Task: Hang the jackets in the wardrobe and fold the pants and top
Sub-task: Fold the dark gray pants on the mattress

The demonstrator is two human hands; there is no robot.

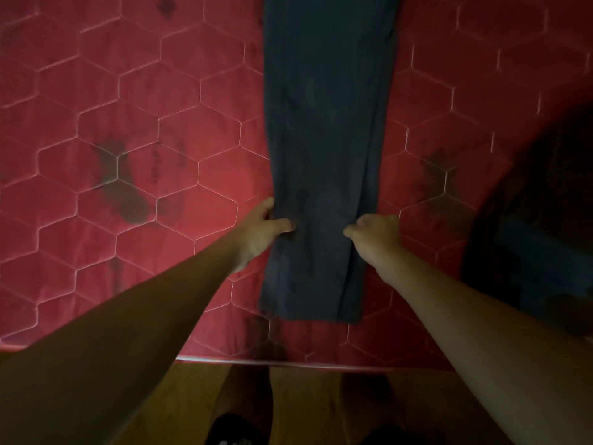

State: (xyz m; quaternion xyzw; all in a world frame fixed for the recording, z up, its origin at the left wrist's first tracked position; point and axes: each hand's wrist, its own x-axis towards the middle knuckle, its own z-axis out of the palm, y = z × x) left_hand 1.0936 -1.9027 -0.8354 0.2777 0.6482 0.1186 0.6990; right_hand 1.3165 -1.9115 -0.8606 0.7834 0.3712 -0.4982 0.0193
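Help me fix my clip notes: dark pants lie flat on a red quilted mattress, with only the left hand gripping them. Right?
Not quite: both hands grip them. The head view shows the left hand holding one edge of the pants and the right hand the other, on the red quilted mattress.

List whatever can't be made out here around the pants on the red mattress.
Head view:
1. Long dark blue pants: far end cut off by top edge.
2. Dark heap at right: blurred, dim; garment type unclear.
3. Left hand, right hand: fingertips hidden by gripped fabric.
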